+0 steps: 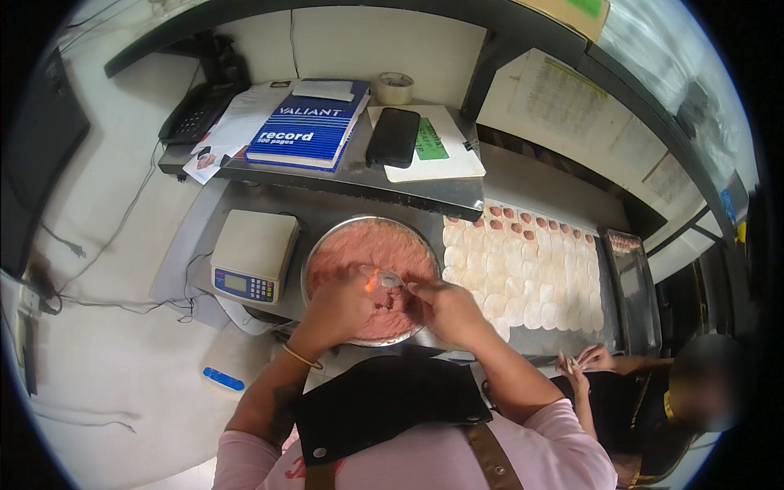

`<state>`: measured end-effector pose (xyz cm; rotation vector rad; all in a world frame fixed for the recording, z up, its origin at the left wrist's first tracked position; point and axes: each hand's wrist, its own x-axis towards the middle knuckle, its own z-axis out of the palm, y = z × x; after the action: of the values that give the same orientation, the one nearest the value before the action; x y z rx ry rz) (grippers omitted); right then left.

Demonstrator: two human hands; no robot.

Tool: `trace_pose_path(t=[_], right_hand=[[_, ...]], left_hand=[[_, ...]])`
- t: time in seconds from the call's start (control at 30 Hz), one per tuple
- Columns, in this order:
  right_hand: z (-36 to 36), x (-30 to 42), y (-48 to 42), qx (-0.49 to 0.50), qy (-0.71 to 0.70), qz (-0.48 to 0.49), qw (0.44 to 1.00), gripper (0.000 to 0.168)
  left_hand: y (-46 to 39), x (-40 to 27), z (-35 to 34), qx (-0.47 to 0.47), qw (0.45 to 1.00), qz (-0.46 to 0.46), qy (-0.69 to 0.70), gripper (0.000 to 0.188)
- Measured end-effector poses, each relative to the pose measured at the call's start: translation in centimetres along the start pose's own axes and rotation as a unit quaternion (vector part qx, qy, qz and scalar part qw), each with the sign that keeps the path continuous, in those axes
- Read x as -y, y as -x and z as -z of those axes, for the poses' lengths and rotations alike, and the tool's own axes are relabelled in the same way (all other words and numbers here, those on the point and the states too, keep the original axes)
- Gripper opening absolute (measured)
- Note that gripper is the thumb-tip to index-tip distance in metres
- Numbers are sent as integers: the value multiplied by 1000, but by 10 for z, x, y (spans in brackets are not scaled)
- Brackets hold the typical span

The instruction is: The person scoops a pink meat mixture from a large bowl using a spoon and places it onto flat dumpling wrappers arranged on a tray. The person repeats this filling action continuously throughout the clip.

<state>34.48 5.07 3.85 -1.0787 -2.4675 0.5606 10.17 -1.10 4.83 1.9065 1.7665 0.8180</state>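
A round metal bowl (436,260) full of pink minced filling (383,239) sits in front of me. Over its left part is my left hand (343,300), blurred; something orange shows at its fingertips, and what it holds is unclear. My right hand (447,306) grips a metal spoon (391,280) above the filling, with the spoon's bowl close to my left fingers. Right of the bowl, round pale dough wrappers (520,278) lie in overlapping rows. Small portions of filling (525,218) rest on several wrappers of the back rows.
A digital kitchen scale (254,254) stands left of the bowl. The raised shelf (306,182) behind holds a blue record book (306,131), a black phone (395,138), a tape roll (394,89) and a desk telephone (199,113). A metal tray (634,294) and a co-worker's hands (579,364) are at right.
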Motion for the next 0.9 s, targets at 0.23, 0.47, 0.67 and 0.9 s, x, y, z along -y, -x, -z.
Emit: trace_pose_path(t=[0.23,0.47,0.67,0.9], right_hand=[[-29,-10,17,-10,-237,-100,966,32],[-21,-35,73,-97,-518,-276,804,29],[67,-142,113,-323,-319,-264,851,30],[107,-321,106,-465,69,-282,836,35]], left_hand=[[11,18,-8,29,999,-21,-9,31],[22,-12,10,50,996,36,-70,33],[40,-7,-9,66,972,77,-213,21],[1,-23,-39,25,949,150,-276,15]])
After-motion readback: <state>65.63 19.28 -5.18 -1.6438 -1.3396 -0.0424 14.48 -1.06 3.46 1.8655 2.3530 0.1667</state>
